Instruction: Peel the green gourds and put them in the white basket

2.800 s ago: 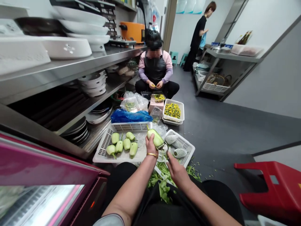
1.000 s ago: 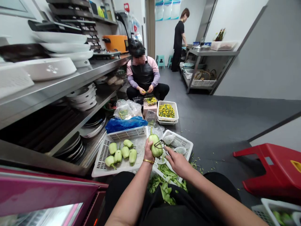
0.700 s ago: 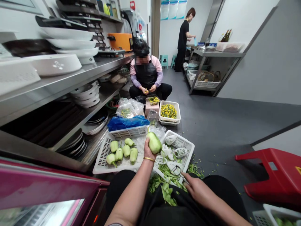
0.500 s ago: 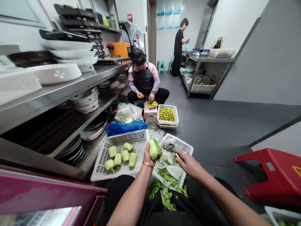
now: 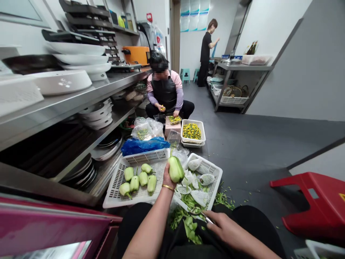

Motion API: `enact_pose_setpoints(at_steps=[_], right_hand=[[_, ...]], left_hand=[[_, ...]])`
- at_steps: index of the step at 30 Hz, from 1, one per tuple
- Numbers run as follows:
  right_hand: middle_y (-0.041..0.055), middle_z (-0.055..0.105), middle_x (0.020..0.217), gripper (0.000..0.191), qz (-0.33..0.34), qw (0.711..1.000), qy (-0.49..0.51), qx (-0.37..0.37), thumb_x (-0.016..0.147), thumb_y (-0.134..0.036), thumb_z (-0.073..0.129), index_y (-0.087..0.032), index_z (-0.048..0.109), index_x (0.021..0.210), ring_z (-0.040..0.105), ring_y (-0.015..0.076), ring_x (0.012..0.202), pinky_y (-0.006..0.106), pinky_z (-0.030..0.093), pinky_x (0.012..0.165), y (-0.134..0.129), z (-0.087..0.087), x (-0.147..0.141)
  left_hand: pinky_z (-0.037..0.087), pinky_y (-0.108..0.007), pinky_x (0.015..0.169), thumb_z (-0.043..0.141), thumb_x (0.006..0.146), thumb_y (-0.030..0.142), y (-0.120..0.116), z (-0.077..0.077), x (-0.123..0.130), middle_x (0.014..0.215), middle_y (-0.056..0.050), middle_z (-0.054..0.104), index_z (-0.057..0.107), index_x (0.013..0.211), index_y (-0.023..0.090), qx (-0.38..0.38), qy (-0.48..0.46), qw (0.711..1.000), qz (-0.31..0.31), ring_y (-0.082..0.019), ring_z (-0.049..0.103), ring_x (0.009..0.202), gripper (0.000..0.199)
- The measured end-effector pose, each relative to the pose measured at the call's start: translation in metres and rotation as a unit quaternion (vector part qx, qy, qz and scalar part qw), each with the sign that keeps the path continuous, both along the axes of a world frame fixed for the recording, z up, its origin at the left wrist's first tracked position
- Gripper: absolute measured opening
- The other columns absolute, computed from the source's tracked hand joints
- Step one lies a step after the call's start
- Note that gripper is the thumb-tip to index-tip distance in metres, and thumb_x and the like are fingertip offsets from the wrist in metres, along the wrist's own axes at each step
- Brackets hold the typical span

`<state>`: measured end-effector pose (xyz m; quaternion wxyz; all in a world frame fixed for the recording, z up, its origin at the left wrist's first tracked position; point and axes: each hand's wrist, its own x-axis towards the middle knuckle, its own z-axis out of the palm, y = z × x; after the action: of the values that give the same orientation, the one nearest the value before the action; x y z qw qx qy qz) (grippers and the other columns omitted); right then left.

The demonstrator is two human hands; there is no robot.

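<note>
A pale green gourd (image 5: 176, 169), partly peeled with its stem upward, rests in my left hand (image 5: 167, 176), whose fingers are wrapped round it. Low over the peelings, my right hand (image 5: 222, 226) is closed on the metal handle of a peeler (image 5: 206, 217); its head is hard to make out against the scraps. Beneath both hands lie green peelings (image 5: 192, 230), spread over my dark apron and the near end of a white basket (image 5: 217, 180). That basket also holds white foam net sleeves (image 5: 207, 179). Several peeled gourds (image 5: 143, 178) lie in a larger white basket (image 5: 113, 192) to the left.
Ahead, a co-worker (image 5: 164, 90) crouches beside a tub of yellow flowers (image 5: 192, 131). Another person (image 5: 206, 54) stands by a metal table at the back. Shelves with plates (image 5: 98, 115) line the left. A red stool (image 5: 312, 205) is on the right; a blue bag (image 5: 145, 144) lies ahead.
My right hand has moved down and toward me with the peeler, away from the gourd. The left hand still holds the gourd, slightly more upright. More scraps show on the floor at right.
</note>
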<state>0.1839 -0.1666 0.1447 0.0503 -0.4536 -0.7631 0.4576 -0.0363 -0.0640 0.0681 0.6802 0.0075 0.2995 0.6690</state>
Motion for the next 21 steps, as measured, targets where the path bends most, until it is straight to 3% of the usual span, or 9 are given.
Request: enact_pose_setpoints(at_steps=[3,6,11,17,21], right_hand=[[0.0105,0.061,0.122,0.043,-0.034,0.999,-0.019,0.010,0.083,-0.032,0.043,-0.016,0.058,0.120,0.056,0.0255,0.112,0.036,0.040,0.097,0.002,0.001,0.015],[0.0105,0.062,0.120,0.044,-0.064,0.996,0.009,0.057,0.083,-0.031,0.041,-0.017,0.057,0.121,0.057,0.0256,0.110,0.038,0.042,0.094,0.027,0.010,0.009],[0.0127,0.061,0.122,0.045,-0.103,0.987,0.030,0.124,0.085,-0.029,0.038,-0.013,0.051,0.125,0.056,0.0257,0.111,0.040,0.042,0.094,0.062,0.025,-0.018],[0.0133,0.061,0.121,0.043,-0.107,0.978,0.003,0.176,0.087,-0.026,0.038,-0.015,0.048,0.128,0.057,0.0259,0.111,0.039,0.043,0.093,0.077,0.033,-0.053],[0.0155,0.063,0.117,0.048,-0.086,0.987,-0.026,0.135,0.088,-0.026,0.033,-0.013,0.041,0.133,0.060,0.0256,0.106,0.037,0.045,0.089,0.036,0.008,-0.050]], left_hand=[[0.052,-0.036,0.067,0.060,0.072,0.055,-0.002,-0.002,0.003,0.074,-0.003,0.064,0.057,0.096,0.016,-0.040,0.002,0.999,0.003,-0.019,0.062,0.064,0.046],[0.052,-0.037,0.062,0.057,0.075,0.054,-0.008,-0.004,0.010,0.069,-0.006,0.064,0.057,0.093,0.013,-0.075,0.011,0.995,-0.071,-0.021,0.062,0.062,0.045],[0.051,-0.038,0.065,0.060,0.072,0.049,-0.017,0.002,0.011,0.074,-0.011,0.065,0.059,0.093,0.010,-0.001,0.030,0.991,-0.133,-0.025,0.064,0.072,0.044],[0.048,-0.028,0.067,0.068,0.068,0.034,-0.017,0.011,0.016,0.086,-0.005,0.065,0.059,0.100,0.016,0.106,0.157,0.982,-0.024,-0.019,0.062,0.074,0.038],[0.047,-0.026,0.065,0.068,0.069,0.035,-0.011,0.005,0.016,0.083,-0.002,0.064,0.060,0.096,0.017,0.097,0.161,0.982,0.024,-0.017,0.060,0.073,0.034]])
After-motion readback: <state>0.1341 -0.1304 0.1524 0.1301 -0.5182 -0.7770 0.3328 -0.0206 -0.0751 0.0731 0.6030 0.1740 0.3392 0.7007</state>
